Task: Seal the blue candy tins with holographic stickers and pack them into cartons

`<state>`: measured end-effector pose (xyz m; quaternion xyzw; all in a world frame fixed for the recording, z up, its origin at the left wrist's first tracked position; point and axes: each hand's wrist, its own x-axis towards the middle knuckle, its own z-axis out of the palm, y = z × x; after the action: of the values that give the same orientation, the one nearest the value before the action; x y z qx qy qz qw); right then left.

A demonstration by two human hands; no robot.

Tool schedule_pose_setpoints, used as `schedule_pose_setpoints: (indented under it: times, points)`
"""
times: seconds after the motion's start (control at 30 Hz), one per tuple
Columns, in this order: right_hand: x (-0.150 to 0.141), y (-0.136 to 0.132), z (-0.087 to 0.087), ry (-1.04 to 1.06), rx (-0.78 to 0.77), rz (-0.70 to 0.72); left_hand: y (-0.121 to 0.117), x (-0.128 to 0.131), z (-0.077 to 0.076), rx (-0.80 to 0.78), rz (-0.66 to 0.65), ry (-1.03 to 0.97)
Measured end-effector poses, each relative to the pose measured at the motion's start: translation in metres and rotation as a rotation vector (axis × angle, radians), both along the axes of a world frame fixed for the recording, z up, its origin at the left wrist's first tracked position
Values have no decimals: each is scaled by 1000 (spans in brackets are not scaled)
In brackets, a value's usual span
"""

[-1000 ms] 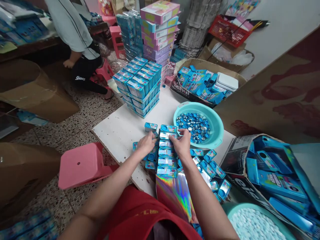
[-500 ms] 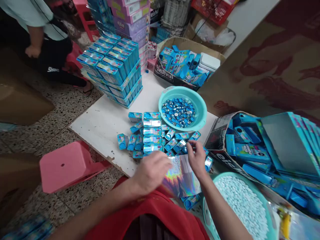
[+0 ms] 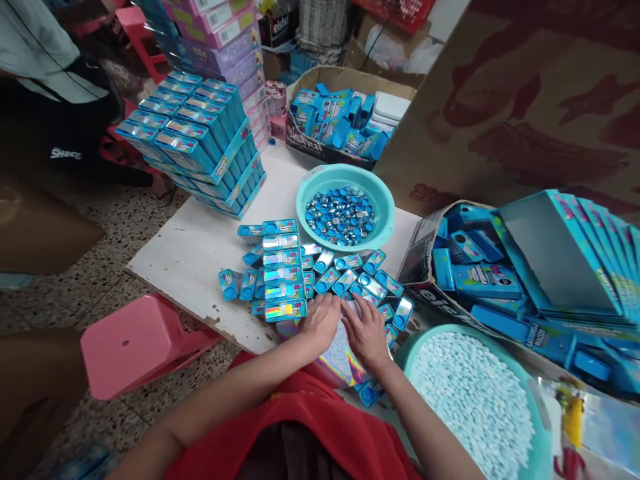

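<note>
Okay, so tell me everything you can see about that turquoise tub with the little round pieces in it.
The basin is oval, smooth and plastic-looking, with a wide rim and what look like grips at its far-left and near-right ends. It sits upright on the white table, between the open carton behind and the small blue containers in front. Loose round blue and silvery pieces cover its bottom. Neither the left hand nor the right hand touches it.

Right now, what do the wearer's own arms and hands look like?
The left hand and right hand are ungloved, and both forearms bare: no sleeve, watch or bracelet shows. At the body is a red garment.
</note>
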<state>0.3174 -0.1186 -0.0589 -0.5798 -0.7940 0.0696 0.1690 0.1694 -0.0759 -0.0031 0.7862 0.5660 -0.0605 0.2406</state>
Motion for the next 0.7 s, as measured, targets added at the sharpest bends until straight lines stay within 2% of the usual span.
schedule_pose_setpoints:
  times: [0.17, 0.27, 0.4, 0.5, 0.6, 0.7]
  points:
    - [5, -7, 0, 107, 19, 48, -1, 3, -8, -5, 22, -5]
    - [11, -6, 9, 156, 20, 71, -1, 4, -12, -6, 38, -29]
    - [25, 0, 42, 155, -49, 101, -1, 5, -15, -15, 56, -31]
    - [36, 5, 75, 208, -77, 13, 0, 2, -11, -1, 70, -80]
    - [42, 12, 105, 317, -148, -74, 1, 1, 2, 5, 153, -392]
    - [40, 19, 122, 406, -200, -126, 2, 5, 18, -209, 206, -860]
